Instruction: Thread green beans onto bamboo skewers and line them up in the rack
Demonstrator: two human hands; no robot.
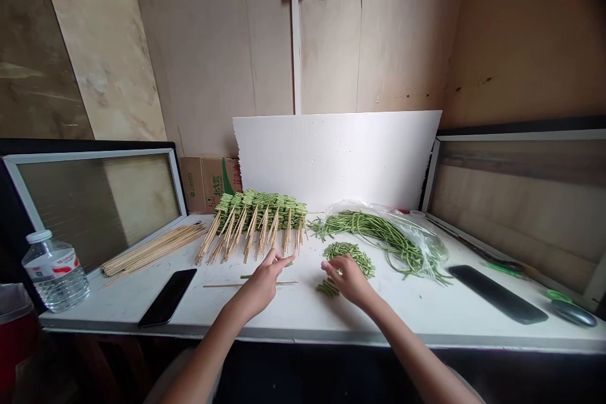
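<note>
My left hand [264, 279] hovers over the table's middle, fingers drawn together; whatever they grip is hidden. Under its wrist lies a wooden skewer [222, 286], with a short piece of green bean [245, 276] beside it. My right hand [349, 279] is over the cut bean pieces, thumb and fingers slightly apart, with nothing visible in them. A small group of cut bean pieces [326, 288] sits just left of it, and a larger pile of cut beans [362, 257] behind it. Finished bean skewers [260, 205] are stacked at the back, their sticks pointing toward me.
Long uncut beans [374, 227] spill from a clear plastic bag [433, 246]. Bare skewers [156, 249] lie in a bundle at left, near a phone [168, 298] and a water bottle [55, 274]. A dark flat long object [497, 293] and a mouse [574, 314] lie at right.
</note>
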